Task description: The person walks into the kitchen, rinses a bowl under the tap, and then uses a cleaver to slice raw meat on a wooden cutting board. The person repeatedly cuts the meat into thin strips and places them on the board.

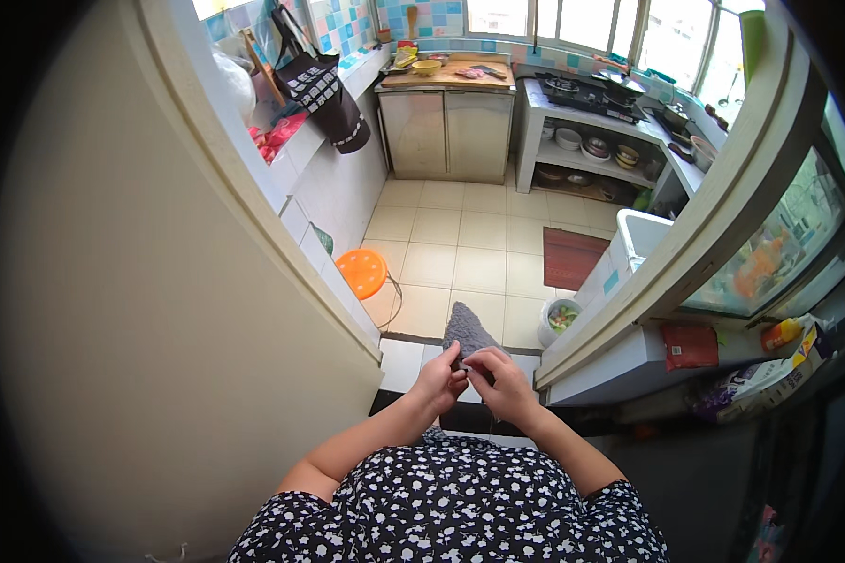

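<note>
I am listing one fuzzy gray cloth [466, 328], held above the near edge of the floor [432, 225]; left hand [438, 380] is gripping its near end; right hand [503, 383] is pinching there, fingers bent. One orange stool [361, 273] is standing at the floor's left edge; one red mat [573, 257] is lying toward its right edge; one yellow bowl [426, 68] is resting nearer the left edge of the wooden surface [460, 81].

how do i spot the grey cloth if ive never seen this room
Find the pale tiled floor, then follow it down to the person's left hand and right hand. Held there is the grey cloth, narrowing upward to a tip. Its fluffy, dark grey surface sets it apart from the orange stool and white bucket.
</note>
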